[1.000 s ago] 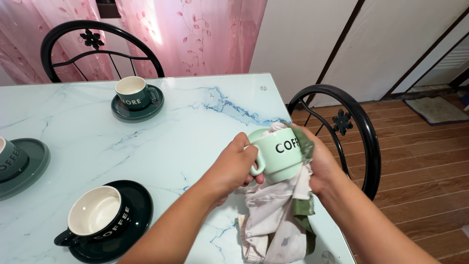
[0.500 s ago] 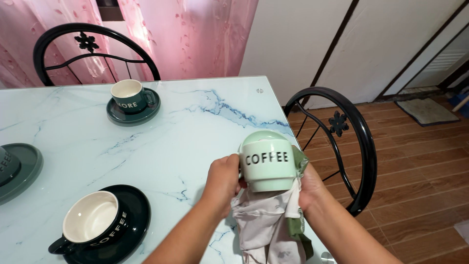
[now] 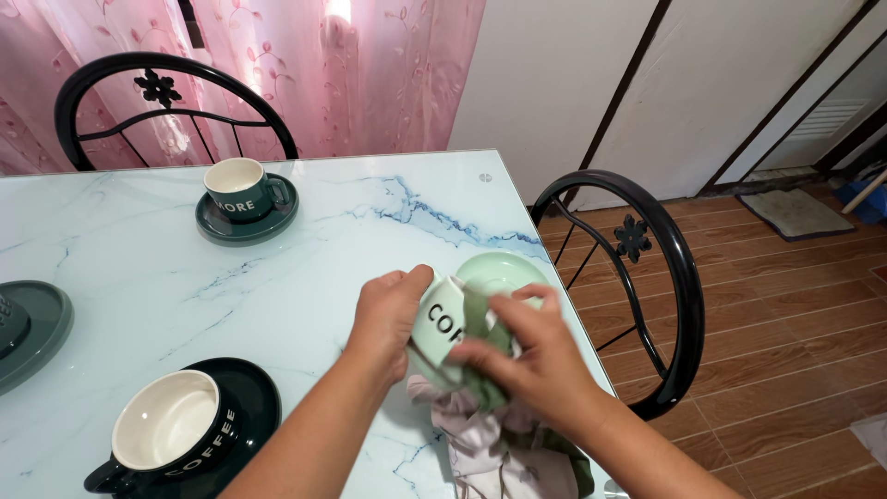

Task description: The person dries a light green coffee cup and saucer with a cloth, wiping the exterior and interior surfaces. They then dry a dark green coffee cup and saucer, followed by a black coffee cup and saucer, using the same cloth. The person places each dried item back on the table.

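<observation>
Cup wiped over marble surface

Left hand (image 3: pixel 386 314) grips a mint cup (image 3: pixel 442 325) tilted above the surface (image 3: pixel 305 268); right hand (image 3: pixel 525 359) pinches a cloth (image 3: pixel 494 442) against its side; mint saucer (image 3: pixel 504 274) just behind; black cup (image 3: pixel 166 427) on black saucer (image 3: pixel 242 399) nearby

You have a dark green cup on its saucer (image 3: pixel 246 209) near the marble table's (image 3: pixel 305 268) far edge, a black cup and saucer (image 3: pixel 185 430) at the near edge, a grey-green saucer (image 3: pixel 32 323) at the left edge, and black metal chairs (image 3: pixel 637 277) at two sides.
</observation>
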